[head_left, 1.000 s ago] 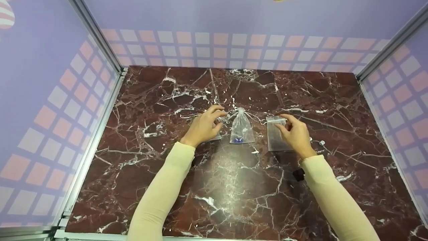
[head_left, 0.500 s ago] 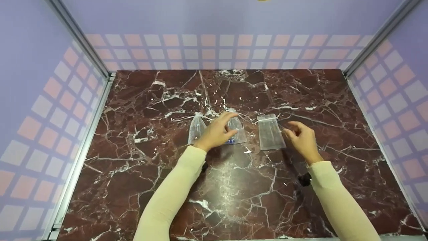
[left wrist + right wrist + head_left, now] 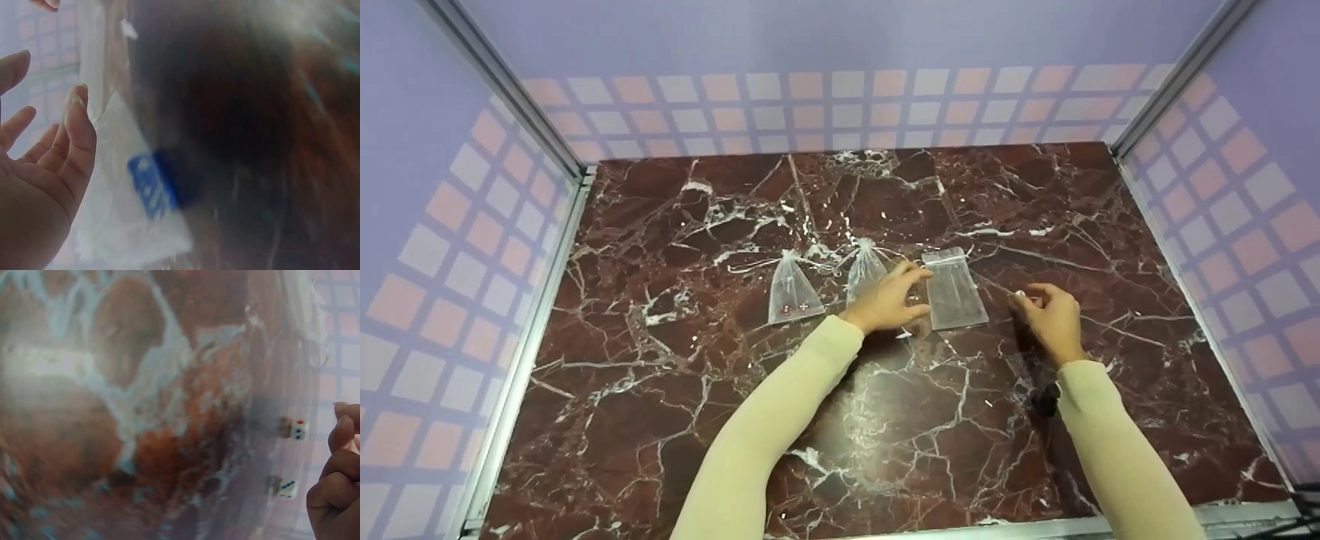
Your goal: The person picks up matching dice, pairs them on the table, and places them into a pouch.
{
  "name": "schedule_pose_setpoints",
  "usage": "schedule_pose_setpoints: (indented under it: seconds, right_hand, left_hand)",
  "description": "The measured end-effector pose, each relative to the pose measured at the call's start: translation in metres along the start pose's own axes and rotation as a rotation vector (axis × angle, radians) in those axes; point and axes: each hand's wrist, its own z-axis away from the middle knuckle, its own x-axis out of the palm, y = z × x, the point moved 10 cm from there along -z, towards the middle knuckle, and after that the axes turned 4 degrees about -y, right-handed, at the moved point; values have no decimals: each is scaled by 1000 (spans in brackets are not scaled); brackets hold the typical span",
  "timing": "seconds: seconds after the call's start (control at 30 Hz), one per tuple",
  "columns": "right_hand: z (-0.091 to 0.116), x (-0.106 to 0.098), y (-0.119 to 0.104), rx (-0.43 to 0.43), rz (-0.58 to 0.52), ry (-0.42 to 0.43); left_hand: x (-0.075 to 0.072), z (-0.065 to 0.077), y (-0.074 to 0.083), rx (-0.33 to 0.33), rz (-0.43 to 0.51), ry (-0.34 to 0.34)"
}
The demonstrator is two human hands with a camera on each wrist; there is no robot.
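Observation:
Three small sheer white drawstring pouches lie in a row. The left pouch (image 3: 791, 281) holds red dice (image 3: 795, 308). Partly hidden behind my left hand (image 3: 887, 301) is the middle pouch (image 3: 865, 268), and blue dice (image 3: 151, 185) show through its mesh in the left wrist view. Fingers spread and holding nothing, that hand hovers between it and the flat right pouch (image 3: 957, 292). My right hand (image 3: 1051, 319) is right of the flat pouch, its fingers loosely bent beside two white dice (image 3: 298, 430) on the table. Contact with them cannot be made out.
The pouches' white cords (image 3: 746, 265) spread over the dark red marble-patterned tabletop (image 3: 885, 457). Purple panels with pink and white squares (image 3: 802, 109) close off the back and sides, joined by metal rails (image 3: 502, 75).
My left hand has moved right, from the left pouch across the middle one. The right hand has left the right pouch and moved right to the white dice. The head view has shifted.

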Motion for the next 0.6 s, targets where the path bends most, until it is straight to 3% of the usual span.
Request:
schedule_pose_setpoints:
  seconds: [0.23, 0.47, 0.6]
  right_hand:
    - [-2, 10, 11, 80, 53, -15]
    - [-2, 17, 17, 150, 63, -12]
    - [-1, 14, 21, 173, 55, 22]
  left_hand:
    - [19, -15, -1, -17, -67, -69]
    - [33, -24, -5, -94, -156, -121]
    - [39, -28, 0, -80, -221, -130]
